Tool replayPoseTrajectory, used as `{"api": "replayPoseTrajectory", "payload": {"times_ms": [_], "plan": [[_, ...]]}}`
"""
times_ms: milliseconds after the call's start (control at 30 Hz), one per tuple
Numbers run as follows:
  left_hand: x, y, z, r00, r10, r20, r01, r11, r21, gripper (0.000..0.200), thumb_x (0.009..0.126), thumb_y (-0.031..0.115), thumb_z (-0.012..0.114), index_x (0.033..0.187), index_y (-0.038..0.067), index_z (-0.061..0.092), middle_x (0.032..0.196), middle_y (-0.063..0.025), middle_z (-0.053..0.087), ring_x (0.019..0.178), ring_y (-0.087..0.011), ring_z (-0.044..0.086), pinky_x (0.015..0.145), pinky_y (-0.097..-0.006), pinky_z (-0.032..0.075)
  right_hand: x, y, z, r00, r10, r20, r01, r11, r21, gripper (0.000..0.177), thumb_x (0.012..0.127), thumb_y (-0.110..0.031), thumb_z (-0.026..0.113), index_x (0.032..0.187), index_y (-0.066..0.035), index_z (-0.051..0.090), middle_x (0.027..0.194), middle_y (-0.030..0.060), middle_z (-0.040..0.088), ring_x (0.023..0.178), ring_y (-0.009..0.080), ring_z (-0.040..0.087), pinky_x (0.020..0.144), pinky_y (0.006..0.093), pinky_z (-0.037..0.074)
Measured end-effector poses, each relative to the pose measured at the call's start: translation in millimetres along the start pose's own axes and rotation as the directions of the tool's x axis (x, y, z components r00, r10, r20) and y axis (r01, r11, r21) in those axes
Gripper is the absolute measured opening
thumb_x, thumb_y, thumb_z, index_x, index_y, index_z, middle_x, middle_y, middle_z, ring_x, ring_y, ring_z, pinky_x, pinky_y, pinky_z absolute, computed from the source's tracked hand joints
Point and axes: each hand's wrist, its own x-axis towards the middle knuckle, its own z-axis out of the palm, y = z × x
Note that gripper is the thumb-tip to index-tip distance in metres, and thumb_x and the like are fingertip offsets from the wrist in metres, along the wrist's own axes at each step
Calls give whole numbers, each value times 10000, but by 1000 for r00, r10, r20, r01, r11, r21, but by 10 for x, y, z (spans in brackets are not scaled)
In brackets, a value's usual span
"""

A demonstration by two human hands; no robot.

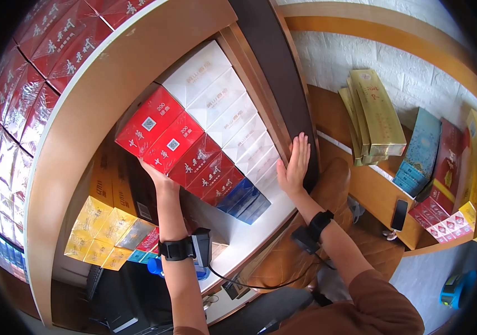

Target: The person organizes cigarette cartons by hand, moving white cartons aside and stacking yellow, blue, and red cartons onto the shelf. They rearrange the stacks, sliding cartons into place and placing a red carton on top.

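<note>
My left hand (pixel 157 177) is against the lower left side of the bright red cartons (pixel 166 140), its fingers mostly hidden behind them. Dark red cartons (pixel 204 170) and blue cartons (pixel 244 201) continue that row toward me. Right beside it stands a row of white cartons (pixel 233 118) inside the shelf compartment. My right hand (pixel 295 166) is open, fingers stretched out, at the near end of the white row and next to the dark upright panel (pixel 269 61). Each wrist wears a black strap with a small device.
Yellow cartons (pixel 102 223) are stacked at lower left, and wrapped red packs (pixel 43 44) fill the outer left. On the right, gold boxes (pixel 377 114) and other cartons stand by a phone (pixel 399 214) on a wooden shelf. A brown leather seat (pixel 283 268) is below.
</note>
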Motion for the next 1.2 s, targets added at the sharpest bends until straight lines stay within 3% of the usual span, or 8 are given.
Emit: {"api": "replayPoseTrajectory", "payload": {"times_ms": [200,400,800,833,933,1067,1167,1200], "plan": [[-188,117,123,965,-181,-188,100,923,-372,546,914,516,235,1181,95,456,1110,-70,576,1007,-231,583,826,-402,496,-18,38,-17,999,-39,-11,39,999,-1,614,847,-266,481,1341,57,312,1411,245,282,1315,410,245,1072,502,151],[-372,-265,9,966,-116,-232,85,987,-136,535,906,525,304,1152,91,498,1055,-80,607,937,-235,606,759,-398,526,-33,94,-47,999,-27,46,25,999,38,610,850,-287,477,1342,37,321,1419,226,280,1313,398,254,1071,506,146],[-561,-534,-270,957,-280,-80,249,928,-277,525,915,500,313,1184,85,489,1114,-81,583,1016,-260,566,855,-452,478,-52,126,-9,1000,-13,21,12,998,61,612,854,-348,451,1345,1,346,1423,198,289,1320,373,252,1070,501,137],[-469,-772,-593,944,-298,144,331,851,-408,508,919,487,321,1177,84,494,1091,-85,594,980,-252,583,823,-441,499,-50,119,5,1000,-11,18,10,998,60,612,854,-348,451,1345,1,346,1423,198,289,1320,373,252,1070,501,137],[-516,-751,-524,928,-368,56,372,920,-121,538,909,538,334,1159,89,498,1077,-58,596,974,-219,589,787,-383,521,-61,96,24,1000,-16,-15,17,999,38,616,853,-354,452,1348,-3,344,1428,195,282,1324,370,244,1070,503,129],[-607,-659,-526,918,-360,166,396,860,-323,542,910,534,329,1184,91,481,1101,-75,584,1007,-238,576,821,-400,509,-55,122,-20,1000,-14,19,13,997,70,625,851,-367,453,1350,-6,344,1428,195,282,1323,368,247,1070,504,129],[-853,-658,-405,940,-329,-90,313,937,-155,548,907,533,322,1193,93,479,1140,-78,566,1022,-238,561,867,-411,485,-63,112,-19,1000,-4,21,2,997,71,627,854,-377,444,1350,-6,344,1427,195,283,1323,367,248,1070,502,131],[-748,-1194,-912,964,-178,198,246,881,-405,445,938,423,360,1207,83,462,1123,-91,563,1009,-250,566,850,-406,496,-57,112,-9,1000,-4,13,3,997,73,627,858,-384,436,1350,-6,344,1427,195,283,1323,367,248,1070,501,131]]}}
